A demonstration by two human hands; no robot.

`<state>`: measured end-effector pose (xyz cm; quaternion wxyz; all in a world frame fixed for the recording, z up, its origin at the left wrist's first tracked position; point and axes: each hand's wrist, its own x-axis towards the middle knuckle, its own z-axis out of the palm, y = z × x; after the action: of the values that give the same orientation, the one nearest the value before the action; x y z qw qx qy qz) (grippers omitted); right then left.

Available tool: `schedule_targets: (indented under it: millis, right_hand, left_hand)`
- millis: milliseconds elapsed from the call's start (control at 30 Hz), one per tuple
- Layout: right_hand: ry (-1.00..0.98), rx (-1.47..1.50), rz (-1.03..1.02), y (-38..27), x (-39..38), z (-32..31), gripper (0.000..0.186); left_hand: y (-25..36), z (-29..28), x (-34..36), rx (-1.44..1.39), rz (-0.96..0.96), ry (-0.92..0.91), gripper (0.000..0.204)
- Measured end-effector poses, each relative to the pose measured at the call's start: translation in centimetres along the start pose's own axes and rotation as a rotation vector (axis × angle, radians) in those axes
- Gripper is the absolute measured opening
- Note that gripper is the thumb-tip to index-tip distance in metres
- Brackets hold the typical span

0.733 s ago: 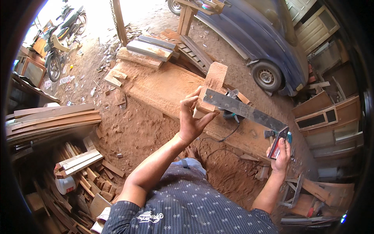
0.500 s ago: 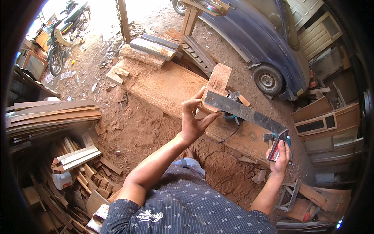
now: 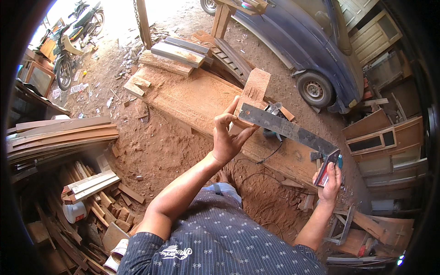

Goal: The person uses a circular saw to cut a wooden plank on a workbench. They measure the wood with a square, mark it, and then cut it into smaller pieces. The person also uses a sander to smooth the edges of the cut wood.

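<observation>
Pinched between the thumb and fingers of my left hand (image 3: 228, 143) is a short sawn wood block (image 3: 255, 88), held up above the workbench. My right hand (image 3: 329, 185) grips the short stock of a dark metal try square (image 3: 288, 130), off to the right. The square's long blade runs left to the block, and its far end, with a small hole, overlaps the block's near end by my left fingertips. Part of the block is hidden behind the blade and fingers. Below the blade, a teal and grey power tool (image 3: 273, 134) lies partly hidden on the workbench (image 3: 195, 94).
Wood offcuts (image 3: 178, 55) and a notched piece (image 3: 137, 86) lie at the bench's far left end. A hammer-like head (image 3: 315, 156) shows near the square. A cable (image 3: 263, 161) hangs by the bench. Stacked boards (image 3: 64, 135) stand left; a blue car (image 3: 298, 41) is beyond.
The block and the blade's holed end sit slightly higher in the picture. Both hands keep their grips, and the view has shifted a little.
</observation>
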<state>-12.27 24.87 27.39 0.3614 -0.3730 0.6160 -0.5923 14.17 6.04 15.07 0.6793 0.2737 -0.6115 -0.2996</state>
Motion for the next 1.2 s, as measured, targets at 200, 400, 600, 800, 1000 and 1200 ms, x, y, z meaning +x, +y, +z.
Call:
schedule_targets:
  millis: [200,400,600,800,1000,1200]
  right_hand:
    - [0.031,-0.023,-0.017,0.4,-0.5,-0.3,0.028]
    - [0.055,-0.043,-0.024,0.5,-1.0,0.2,0.026]
    - [0.067,-0.031,-0.022,0.3,-1.1,0.6,0.024]
    - [0.072,-0.019,-0.068,1.6,-0.8,-1.6,0.024]
    - [0.461,0.106,-0.092,7.8,3.6,-8.7,0.032]
    - [0.708,0.113,0.219,29.2,5.7,-21.8,0.033]
  left_hand:
    - [1.1,-0.5,0.1,0.071,0.016,-0.011,0.063]
    - [1.1,-0.5,0.0,0.043,0.028,0.004,0.061]
    - [1.1,-0.6,-0.2,0.009,0.023,-0.01,0.06]
    - [1.4,-1.0,-0.1,0.095,-0.022,-0.037,0.062]
    - [-0.1,-3.9,1.5,-0.069,-0.405,0.004,0.071]
    - [-5.2,-3.2,1.7,0.012,-0.555,0.35,0.08]
